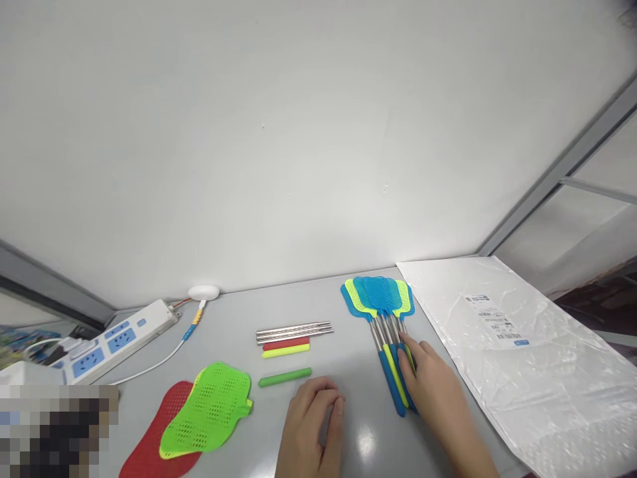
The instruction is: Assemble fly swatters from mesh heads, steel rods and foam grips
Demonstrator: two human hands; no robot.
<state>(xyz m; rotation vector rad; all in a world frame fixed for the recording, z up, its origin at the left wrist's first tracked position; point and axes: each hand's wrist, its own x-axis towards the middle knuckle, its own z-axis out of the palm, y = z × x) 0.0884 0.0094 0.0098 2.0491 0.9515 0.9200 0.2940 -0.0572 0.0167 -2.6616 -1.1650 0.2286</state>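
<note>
Several telescopic fly swatters [381, 295] lie fanned together, with blue and yellow mesh heads, steel shafts and coloured grips. My right hand [430, 382] is closed around the grips on the right side of this bunch, its fingers partly hiding them. My left hand [308, 425] rests on the table with fingers curled and tips together, nothing visible in them. Just above it lies a loose green grip [284, 378]. Further back are a yellow grip [286, 350], a red grip [284, 344] and several bare steel rods [293, 331].
Green [212, 408] and red [156, 431] swatter heads overlap at the left on the grey table [318, 299]. Behind them are a white power strip [119, 338], a cable [162, 362] and a white oval device [204, 292]. A white plastic mailer [512, 358] covers the right side.
</note>
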